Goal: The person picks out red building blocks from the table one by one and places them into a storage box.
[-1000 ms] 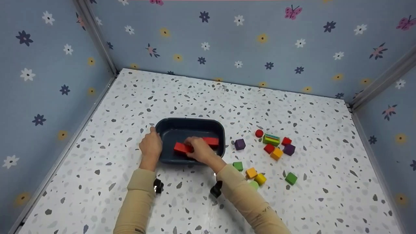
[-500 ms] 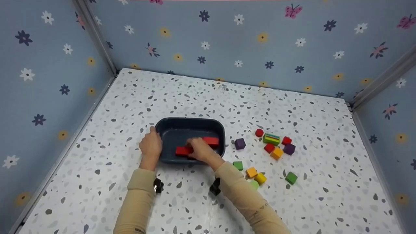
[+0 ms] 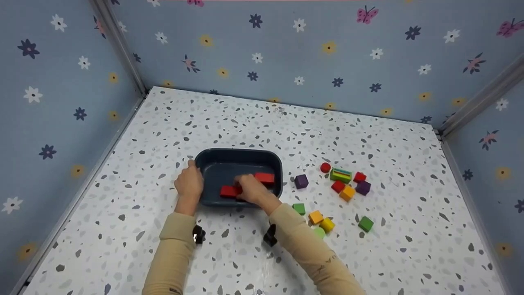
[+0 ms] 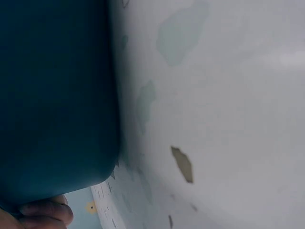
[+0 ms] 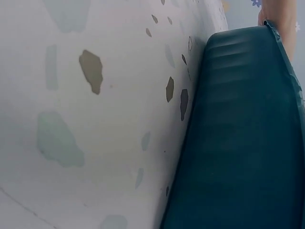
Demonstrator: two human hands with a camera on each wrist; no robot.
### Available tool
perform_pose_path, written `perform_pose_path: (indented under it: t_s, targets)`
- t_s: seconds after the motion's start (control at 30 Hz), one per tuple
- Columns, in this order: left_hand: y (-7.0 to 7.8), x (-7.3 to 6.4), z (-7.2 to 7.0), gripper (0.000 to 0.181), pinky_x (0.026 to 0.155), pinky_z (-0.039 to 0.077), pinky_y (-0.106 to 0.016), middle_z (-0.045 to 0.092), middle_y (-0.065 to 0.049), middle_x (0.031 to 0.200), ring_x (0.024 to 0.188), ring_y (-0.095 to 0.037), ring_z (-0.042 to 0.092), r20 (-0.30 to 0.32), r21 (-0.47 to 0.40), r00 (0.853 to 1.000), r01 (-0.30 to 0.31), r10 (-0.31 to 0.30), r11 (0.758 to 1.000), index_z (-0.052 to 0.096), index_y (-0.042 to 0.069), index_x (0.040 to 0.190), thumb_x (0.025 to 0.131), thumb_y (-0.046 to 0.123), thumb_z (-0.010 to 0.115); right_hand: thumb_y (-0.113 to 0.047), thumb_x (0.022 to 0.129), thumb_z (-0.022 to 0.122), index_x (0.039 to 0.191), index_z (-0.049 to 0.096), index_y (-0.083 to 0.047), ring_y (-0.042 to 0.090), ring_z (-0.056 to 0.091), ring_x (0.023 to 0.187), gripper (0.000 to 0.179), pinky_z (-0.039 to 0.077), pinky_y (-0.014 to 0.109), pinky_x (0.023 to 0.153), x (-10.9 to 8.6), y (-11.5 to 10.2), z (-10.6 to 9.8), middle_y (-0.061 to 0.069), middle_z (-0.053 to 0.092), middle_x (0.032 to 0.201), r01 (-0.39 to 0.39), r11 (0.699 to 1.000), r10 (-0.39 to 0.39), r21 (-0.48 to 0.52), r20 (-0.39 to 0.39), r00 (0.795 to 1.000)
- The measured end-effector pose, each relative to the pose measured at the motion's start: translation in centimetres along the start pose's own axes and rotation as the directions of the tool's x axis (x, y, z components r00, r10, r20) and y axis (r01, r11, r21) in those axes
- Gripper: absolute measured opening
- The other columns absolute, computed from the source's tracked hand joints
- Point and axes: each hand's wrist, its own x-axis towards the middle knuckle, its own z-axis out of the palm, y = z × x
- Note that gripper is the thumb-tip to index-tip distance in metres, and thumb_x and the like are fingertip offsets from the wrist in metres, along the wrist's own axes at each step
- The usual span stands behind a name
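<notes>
Dark tray [image 3: 219,174], centre of frame. Left hand [image 3: 189,183] grips its left rim; right hand [image 3: 254,191] pinches the lower red block [image 3: 229,191] inside, lower middle; fingertips partly hidden. Likely risks: a loose pinch could let that block twist or drop; knuckles could knock the other red block [image 3: 265,178], tray's right side; a left-hand tug could shift the tray.

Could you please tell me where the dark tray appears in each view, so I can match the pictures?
Head: the tray sits just left of and below centre.
Left wrist: the tray fills most of the left side.
Right wrist: the tray runs up the right side.
Shared landmark: the speckled table shows in all three views.
</notes>
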Motion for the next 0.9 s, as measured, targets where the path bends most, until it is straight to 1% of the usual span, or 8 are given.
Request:
perform_pose_path:
  t_s: [0.2,0.33,0.47,0.63,0.8,0.9]
  targets:
    - [0.0,0.0,0.1,0.023,0.064,0.042,-0.055,0.058,-0.031,0.092,0.079,-0.046,0.057,0.016,-0.001,1.0,0.001,-0.001,1.0,0.044,-0.003,0.108,0.092,0.014,0.044,-0.014,0.073,0.073,0.098,0.062,-0.004,0.016,0.056,0.084,0.029,0.044,0.025,0.074,-0.1,0.0,0.0,0.006,0.062,0.092,-0.001,1.0,0.001,-0.02,0.003,1.0]
    - [0.0,0.0,0.2,0.023,0.064,0.042,-0.055,0.058,-0.031,0.091,0.079,-0.046,0.057,0.012,-0.002,1.0,-0.007,0.007,1.0,0.044,-0.003,0.107,0.092,0.014,0.044,-0.016,0.075,0.071,0.098,0.062,-0.005,0.016,0.056,0.083,0.028,0.044,0.025,0.073,-0.4,0.1,-0.1,0.006,0.062,0.091,0.017,1.0,-0.018,-0.023,-0.012,1.0]
    - [0.0,0.1,0.2,0.024,0.063,0.042,-0.055,0.058,-0.031,0.091,0.078,-0.046,0.057,0.003,0.0,1.0,-0.007,0.007,1.0,0.044,-0.003,0.108,0.091,0.014,0.045,-0.018,0.078,0.068,0.098,0.062,-0.005,0.016,0.057,0.085,0.025,0.044,0.024,0.075,-0.8,0.1,-0.4,0.006,0.061,0.091,0.037,0.999,-0.038,-0.015,-0.061,0.997]
    - [0.0,0.2,0.2,0.026,0.064,0.042,-0.055,0.059,-0.031,0.089,0.077,-0.046,0.058,0.0,0.005,1.0,-0.009,0.009,1.0,0.044,-0.004,0.11,0.091,0.014,0.044,-0.019,0.081,0.065,0.1,0.062,-0.003,0.017,0.057,0.088,0.025,0.044,0.025,0.077,-1.4,0.0,-0.9,0.008,0.061,0.095,0.055,0.998,-0.051,0.024,-0.145,0.988]
    - [0.0,0.2,0.1,0.026,0.064,0.042,-0.055,0.059,-0.031,0.09,0.078,-0.045,0.058,-0.002,0.002,1.0,-0.001,0.001,1.0,0.045,-0.003,0.11,0.091,0.015,0.045,-0.015,0.081,0.064,0.099,0.062,-0.004,0.016,0.057,0.088,0.02,0.044,0.024,0.075,-1.9,0.1,-1.5,0.007,0.061,0.094,0.075,0.996,-0.062,0.051,-0.218,0.974]
    - [-0.1,0.2,0.0,0.025,0.064,0.042,-0.055,0.058,-0.031,0.09,0.078,-0.046,0.058,-0.006,-0.003,1.0,-0.003,0.003,1.0,0.045,-0.003,0.109,0.091,0.014,0.045,-0.012,0.081,0.063,0.097,0.062,-0.005,0.015,0.058,0.086,0.017,0.045,0.024,0.074,-2.3,0.3,-1.8,0.006,0.06,0.093,0.093,0.994,-0.073,0.062,-0.267,0.961]
